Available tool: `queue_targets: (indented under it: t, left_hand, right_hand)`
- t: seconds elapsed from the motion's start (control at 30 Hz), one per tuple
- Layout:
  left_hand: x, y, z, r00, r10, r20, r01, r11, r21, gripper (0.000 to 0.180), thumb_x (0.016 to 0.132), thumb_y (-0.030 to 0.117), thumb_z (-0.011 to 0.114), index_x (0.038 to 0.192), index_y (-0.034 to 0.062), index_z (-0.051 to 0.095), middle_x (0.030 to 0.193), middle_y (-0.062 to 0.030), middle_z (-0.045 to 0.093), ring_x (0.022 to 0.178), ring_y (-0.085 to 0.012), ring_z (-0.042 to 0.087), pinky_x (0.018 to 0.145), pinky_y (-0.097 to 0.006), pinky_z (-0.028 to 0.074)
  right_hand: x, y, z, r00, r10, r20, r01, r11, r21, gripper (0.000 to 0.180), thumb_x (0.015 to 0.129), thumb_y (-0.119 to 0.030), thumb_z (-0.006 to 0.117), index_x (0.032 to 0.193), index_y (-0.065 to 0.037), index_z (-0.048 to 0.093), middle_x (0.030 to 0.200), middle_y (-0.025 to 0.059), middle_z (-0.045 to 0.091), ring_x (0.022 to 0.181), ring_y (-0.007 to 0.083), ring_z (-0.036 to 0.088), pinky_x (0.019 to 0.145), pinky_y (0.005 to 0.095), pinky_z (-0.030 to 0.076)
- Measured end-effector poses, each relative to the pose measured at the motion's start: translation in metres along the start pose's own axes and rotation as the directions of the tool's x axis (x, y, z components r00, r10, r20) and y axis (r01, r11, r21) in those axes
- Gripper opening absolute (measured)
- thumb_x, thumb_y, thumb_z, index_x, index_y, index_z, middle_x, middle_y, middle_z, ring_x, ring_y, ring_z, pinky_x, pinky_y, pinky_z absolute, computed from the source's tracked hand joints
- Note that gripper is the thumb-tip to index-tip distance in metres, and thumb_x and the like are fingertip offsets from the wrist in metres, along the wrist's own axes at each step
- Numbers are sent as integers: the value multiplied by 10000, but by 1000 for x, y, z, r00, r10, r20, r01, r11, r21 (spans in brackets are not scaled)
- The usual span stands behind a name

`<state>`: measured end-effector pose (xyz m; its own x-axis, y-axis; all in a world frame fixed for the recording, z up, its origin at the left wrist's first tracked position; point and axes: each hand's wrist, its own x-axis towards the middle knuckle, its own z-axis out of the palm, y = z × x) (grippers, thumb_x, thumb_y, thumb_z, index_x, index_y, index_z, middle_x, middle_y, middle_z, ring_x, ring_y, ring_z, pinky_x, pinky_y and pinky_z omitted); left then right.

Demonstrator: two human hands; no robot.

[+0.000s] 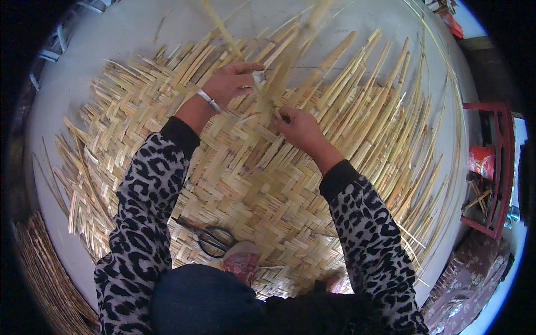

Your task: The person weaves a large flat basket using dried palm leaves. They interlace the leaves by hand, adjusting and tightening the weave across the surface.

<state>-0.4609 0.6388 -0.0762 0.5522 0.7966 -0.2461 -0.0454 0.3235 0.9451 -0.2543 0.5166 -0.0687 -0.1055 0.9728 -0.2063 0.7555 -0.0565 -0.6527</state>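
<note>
A herringbone mat (240, 190) of flat, pale yellow split-cane strips spreads under both hands, its loose strip ends fanning out along the far and right sides. My left hand (231, 84), a silver bracelet at the wrist and white wrapping on a finger, is closed at the far part of the weave, by a narrow cane strip. My right hand (300, 129) pinches the near end of a wide cane strip (287, 64), which rises away from the mat and is blurred at its far end. Where the fingers meet the strips is partly hidden.
Black-handled scissors (215, 241) lie on the mat beside my pink shoe (241, 259). A dark red wooden chair (502, 167) with a red packet (481, 162) stands at the right. Bundled brown stalks (47, 273) lie at the lower left. Long thin strips curve over the grey floor (455, 223).
</note>
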Motion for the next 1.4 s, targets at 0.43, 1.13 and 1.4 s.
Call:
queue_targets:
  t: [0.43, 1.13, 1.4]
  left_hand:
    - [-41, -38, -26, 906, -25, -423, 60, 996, 70, 297, 800, -3, 589, 1081, 30, 679, 925, -45, 644, 775, -104, 612, 632, -257, 584]
    - [-33, 12, -94, 995, 93, 40, -91, 995, -49, 230, 852, 19, 492, 1027, -13, 638, 1085, -103, 638, 1012, -182, 618, 867, -306, 537]
    - [48, 8, -72, 996, 80, 46, -81, 517, 852, 352, 792, 196, 628, 1109, 44, 643, 978, -144, 680, 864, -265, 654, 811, -352, 526]
  right_hand:
    - [-10, -13, 26, 989, 26, -148, -54, 981, -188, 207, 831, -197, 622, 939, -22, 623, 897, 196, 627, 854, 400, 611, 741, 477, 493]
    - [62, -65, 44, 992, -22, -120, 18, 999, -35, 286, 784, -283, 668, 922, -32, 677, 791, 185, 654, 759, 358, 637, 683, 415, 492]
    - [49, -62, 51, 959, 127, -253, -62, 966, 250, 232, 783, -237, 636, 850, -16, 658, 719, 156, 638, 663, 306, 626, 624, 409, 487]
